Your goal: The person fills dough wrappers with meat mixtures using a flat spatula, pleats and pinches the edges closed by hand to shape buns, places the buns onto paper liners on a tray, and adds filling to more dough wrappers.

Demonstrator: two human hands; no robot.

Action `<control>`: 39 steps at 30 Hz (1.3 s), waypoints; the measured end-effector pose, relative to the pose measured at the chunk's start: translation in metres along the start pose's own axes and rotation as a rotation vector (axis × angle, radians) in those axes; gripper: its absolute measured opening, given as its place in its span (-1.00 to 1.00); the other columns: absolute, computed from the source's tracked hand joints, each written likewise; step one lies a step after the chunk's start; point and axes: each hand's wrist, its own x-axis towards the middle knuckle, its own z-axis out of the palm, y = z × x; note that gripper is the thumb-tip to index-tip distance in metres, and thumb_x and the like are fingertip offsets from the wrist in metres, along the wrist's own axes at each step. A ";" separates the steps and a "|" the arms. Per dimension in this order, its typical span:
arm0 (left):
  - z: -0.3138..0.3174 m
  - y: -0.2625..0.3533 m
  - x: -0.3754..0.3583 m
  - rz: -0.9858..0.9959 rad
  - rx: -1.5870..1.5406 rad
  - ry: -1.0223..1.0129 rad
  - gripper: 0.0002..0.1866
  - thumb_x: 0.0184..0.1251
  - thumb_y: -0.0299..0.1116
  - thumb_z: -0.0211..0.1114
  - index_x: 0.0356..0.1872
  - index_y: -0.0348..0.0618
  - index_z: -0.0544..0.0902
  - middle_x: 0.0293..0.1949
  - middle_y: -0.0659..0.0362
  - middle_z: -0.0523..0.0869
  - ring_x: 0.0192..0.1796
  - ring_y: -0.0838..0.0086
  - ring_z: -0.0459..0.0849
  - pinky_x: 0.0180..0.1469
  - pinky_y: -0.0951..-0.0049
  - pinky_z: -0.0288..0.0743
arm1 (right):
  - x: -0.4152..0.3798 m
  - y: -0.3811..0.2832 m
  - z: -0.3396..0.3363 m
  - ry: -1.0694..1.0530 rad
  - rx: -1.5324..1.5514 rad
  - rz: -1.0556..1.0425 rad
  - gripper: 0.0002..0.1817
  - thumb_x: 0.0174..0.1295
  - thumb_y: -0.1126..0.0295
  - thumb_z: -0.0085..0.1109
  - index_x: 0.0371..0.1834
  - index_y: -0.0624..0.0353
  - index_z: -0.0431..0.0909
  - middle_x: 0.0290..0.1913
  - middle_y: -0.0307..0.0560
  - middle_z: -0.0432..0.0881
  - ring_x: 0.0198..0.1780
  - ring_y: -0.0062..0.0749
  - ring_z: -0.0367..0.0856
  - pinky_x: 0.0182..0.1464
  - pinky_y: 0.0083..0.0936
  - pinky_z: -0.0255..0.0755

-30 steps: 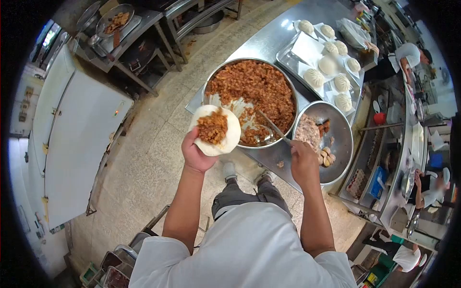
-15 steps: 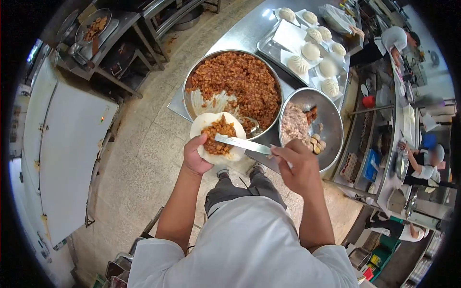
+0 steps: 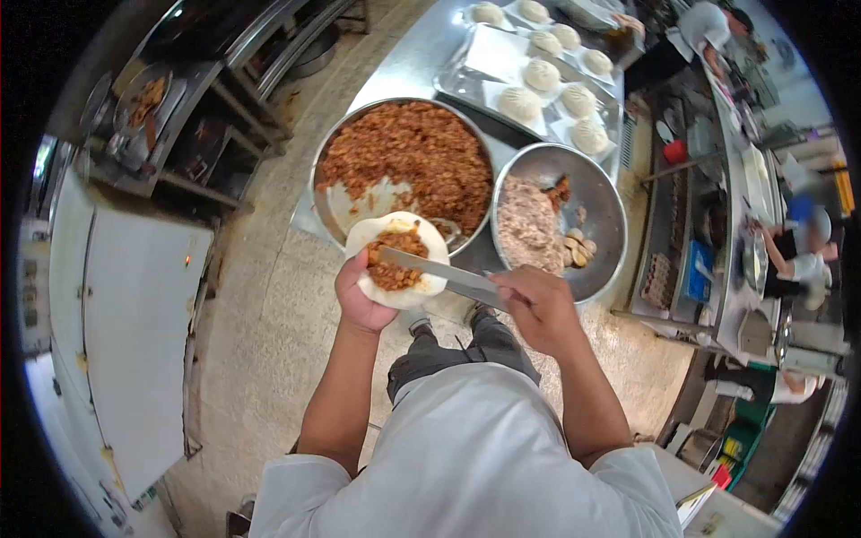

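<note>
My left hand (image 3: 366, 303) cups a round, flat dough wrapper (image 3: 436, 238) from below, its thumb over the near-left edge. Chunky brown filling (image 3: 393, 276) is heaped in the middle of the dough. My right hand (image 3: 543, 309) grips a flat metal spatula (image 3: 453, 276), whose blade reaches left and rests on that filling. Just beyond the dough stands a wide round pan (image 3: 316, 184) of reddish-brown filling (image 3: 408, 148), scraped bare at its near left. A steel bowl (image 3: 608, 211) beside it holds pale minced meat (image 3: 527, 224) and several small round yellowish pieces (image 3: 578, 248).
Several pleated buns (image 3: 520, 105) sit on paper squares on a tray (image 3: 453, 85) at the back of the steel table (image 3: 395, 67). A white cabinet (image 3: 134, 323) stands left. Co-workers, one in a white top (image 3: 702, 29), are by the right-hand counter.
The spatula blade has pushed further left and lies deeper in the filling on the dough. My view has turned slightly, so the pan, bowl and buns appear further left.
</note>
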 end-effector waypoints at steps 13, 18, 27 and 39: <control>0.005 -0.016 -0.006 0.003 0.075 -0.054 -0.26 0.27 -0.15 0.26 0.45 -0.22 0.30 0.40 -0.07 0.44 0.42 0.02 0.43 0.50 -0.10 0.22 | -0.037 0.070 -0.107 0.157 -0.432 0.260 -0.81 0.20 0.51 0.12 -0.16 0.16 0.67 -0.20 0.08 0.67 -0.15 0.09 0.66 -0.14 -0.13 0.52; -0.001 -0.059 -0.015 -0.100 0.065 0.012 -0.21 0.14 -0.24 0.32 0.42 -0.30 0.31 0.35 -0.12 0.48 0.38 -0.01 0.48 0.46 -0.09 0.29 | -0.049 0.104 -0.118 0.059 -0.634 0.386 -0.74 0.20 0.53 0.08 -0.08 0.10 0.66 -0.19 0.07 0.66 -0.15 0.06 0.67 -0.12 -0.10 0.54; 0.014 -0.090 -0.017 -0.116 0.067 0.050 -0.22 0.14 -0.31 0.32 0.43 -0.26 0.30 0.35 -0.10 0.49 0.38 0.01 0.48 0.46 -0.09 0.29 | -0.052 0.098 -0.130 0.075 -0.332 0.230 -0.71 0.18 0.57 0.07 -0.06 0.13 0.66 -0.20 0.10 0.66 -0.17 0.09 0.66 -0.13 -0.14 0.53; 0.039 -0.088 0.003 0.000 0.093 -0.055 -0.09 0.12 -0.20 0.38 0.52 -0.10 0.19 0.41 -0.03 0.42 0.42 0.06 0.43 0.47 -0.08 0.27 | -0.018 0.158 -0.117 0.008 -0.715 0.637 -0.75 0.28 0.42 -0.01 -0.11 0.12 0.68 -0.14 0.21 0.70 -0.09 0.16 0.69 -0.06 -0.05 0.56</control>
